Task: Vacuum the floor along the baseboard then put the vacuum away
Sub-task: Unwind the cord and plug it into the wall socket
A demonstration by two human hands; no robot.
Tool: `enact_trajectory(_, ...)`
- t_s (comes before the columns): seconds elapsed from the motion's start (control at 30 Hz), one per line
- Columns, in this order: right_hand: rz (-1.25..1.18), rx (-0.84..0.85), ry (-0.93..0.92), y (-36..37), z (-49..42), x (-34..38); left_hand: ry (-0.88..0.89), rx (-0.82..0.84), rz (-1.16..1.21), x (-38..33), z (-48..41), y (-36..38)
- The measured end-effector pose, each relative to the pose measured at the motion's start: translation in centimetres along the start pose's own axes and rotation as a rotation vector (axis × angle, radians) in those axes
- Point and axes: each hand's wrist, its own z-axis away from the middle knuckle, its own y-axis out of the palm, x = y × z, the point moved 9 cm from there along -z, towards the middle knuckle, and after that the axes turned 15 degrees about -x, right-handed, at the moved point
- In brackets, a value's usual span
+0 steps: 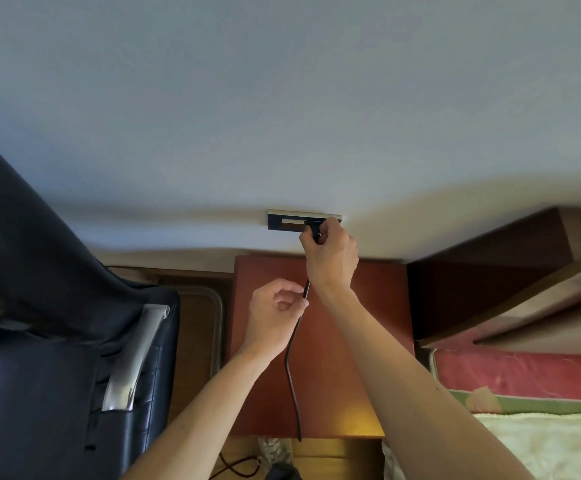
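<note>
The right hand's fingers (330, 226) are curled together round a black plug (314, 234), pinching it against the thumb. The plug sits at the right end of a dark socket panel (282, 225) set low in the pale wall (282, 116); whether its pins are fully seated in the socket cannot be told. The right hand (332, 259) reaches up over the back edge of a reddish-brown nightstand (347, 341).

Just below, the left hand's thumb and forefinger (298, 289) pinch the vacuum's black cord (290, 368), the other fingers loosely curled behind them. The left hand (271, 315) hovers above the nightstand top near its back edge.

From the plug the cord runs down between both hands, crosses the nightstand top and drops over its front edge towards the wooden floor (320, 452), where more black cord loops.

A dark blue leather chair (39, 306) with a chrome armrest (140, 355) stands left of the nightstand. A bed (524, 375) with pink, green and cream covers lies to its right, under a wooden headboard (489, 271).
</note>
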Motion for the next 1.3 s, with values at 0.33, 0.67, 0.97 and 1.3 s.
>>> enact_trajectory(0.33,0.343,0.384,-0.296,-2.3,4.0,0.8,0.218,0.022,-0.554,-3.1,1.7,-6.4)
enact_trajectory(0.67,0.485,0.537,-0.525,-9.8,15.5,0.3,0.461,0.091,-0.995,-2.5,8.7,-12.9)
enact_trajectory(0.97,0.460,0.490,-0.564,-17.8,25.4,1.4,0.551,0.046,-1.043,-0.1,18.7,-20.1)
enact_trajectory(1.3,0.436,0.473,-0.657,-25.1,35.9,3.8,0.517,-0.023,-1.055,2.9,30.6,-28.9)
